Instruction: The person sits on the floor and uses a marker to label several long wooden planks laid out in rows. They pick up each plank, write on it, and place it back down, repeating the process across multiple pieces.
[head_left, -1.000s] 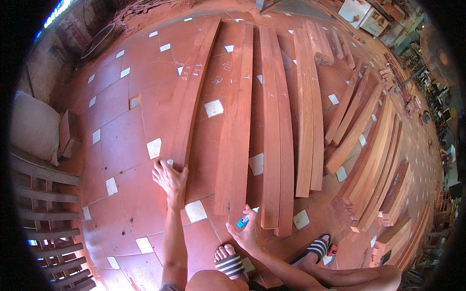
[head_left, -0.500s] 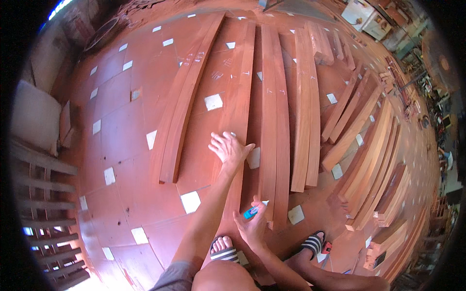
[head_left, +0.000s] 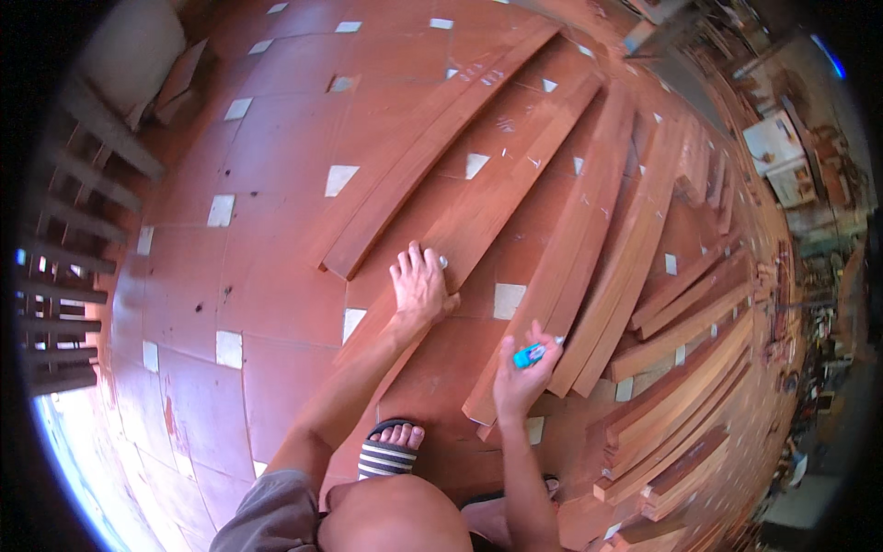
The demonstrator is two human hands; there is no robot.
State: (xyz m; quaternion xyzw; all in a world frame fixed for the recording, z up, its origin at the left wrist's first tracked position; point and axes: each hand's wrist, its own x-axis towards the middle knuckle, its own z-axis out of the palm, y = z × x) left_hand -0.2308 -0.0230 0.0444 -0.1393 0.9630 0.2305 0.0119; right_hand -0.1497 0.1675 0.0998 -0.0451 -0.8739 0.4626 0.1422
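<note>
Several long reddish wooden planks [head_left: 515,193] lay side by side on the tiled floor [head_left: 267,304]. Left hand [head_left: 420,287] rested flat, fingers spread, on one plank's near end. Right hand [head_left: 521,375] was closed around a small blue marker [head_left: 529,354], held just above a neighbouring plank's end.

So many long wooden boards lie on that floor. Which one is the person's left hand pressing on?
The left hand lies flat on the board second from the left. It runs from beside the striped sandal toward the far end; the other boards go untouched.
</note>
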